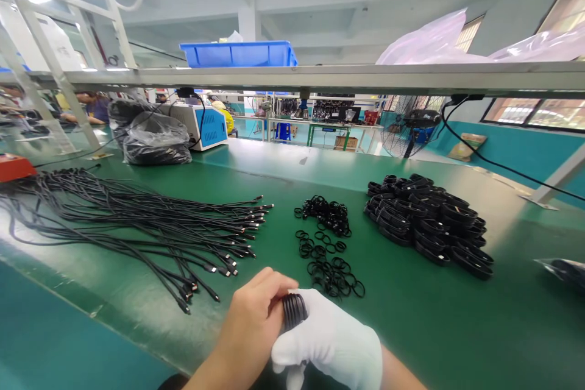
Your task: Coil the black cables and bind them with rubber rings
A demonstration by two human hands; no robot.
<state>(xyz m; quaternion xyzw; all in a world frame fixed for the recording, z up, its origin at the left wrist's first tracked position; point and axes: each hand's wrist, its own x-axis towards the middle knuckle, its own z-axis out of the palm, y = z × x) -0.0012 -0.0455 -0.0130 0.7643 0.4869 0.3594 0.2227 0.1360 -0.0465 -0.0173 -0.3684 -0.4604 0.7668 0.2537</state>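
Near the table's front edge, my bare left hand point(253, 323) and my white-gloved right hand point(331, 335) meet around a coiled black cable point(293, 311). Both hands are closed on it; its side-by-side loops show between them, and the rest is hidden by fingers. Just beyond my hands lie loose small black rings point(336, 277), with a denser heap of rings point(326, 213) farther back. To the left, many straight black cables point(173, 213) are spread out with their plug ends pointing right. On the right is a pile of coiled black cables point(425, 216).
A blue-and-white machine point(210, 125) and a black item in a clear plastic bag point(158, 137) stand at the back left. Overhead, a shelf point(329, 78) carries a blue bin point(240, 55). A power cord point(503, 167) hangs at right beside a fan point(406, 128).
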